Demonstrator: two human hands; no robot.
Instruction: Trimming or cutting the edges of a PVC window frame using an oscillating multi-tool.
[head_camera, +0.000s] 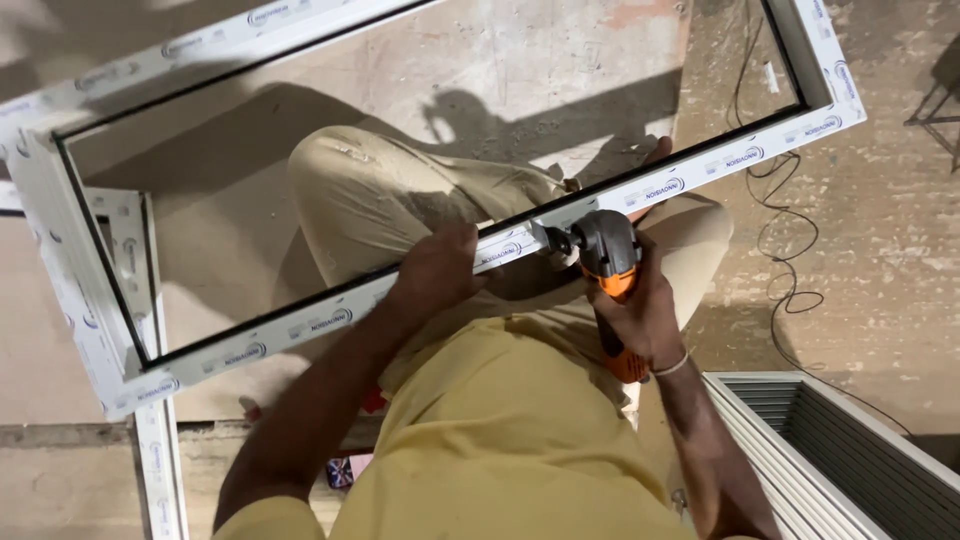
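The white window frame lies across the person's lap, its near rail running long from lower left up to upper right. The left hand clamps down over that rail, grip closed around it. The right hand is wrapped tight on an orange and grey power tool — its body runs from the wrist up toward the rail, head pointing left and meeting the rail just beside the left hand. A black cable trails over the concrete floor.

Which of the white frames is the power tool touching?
The large white frame resting across the person's lap, gripped by the left hand; the right hand presses the orange tool against its near rail.
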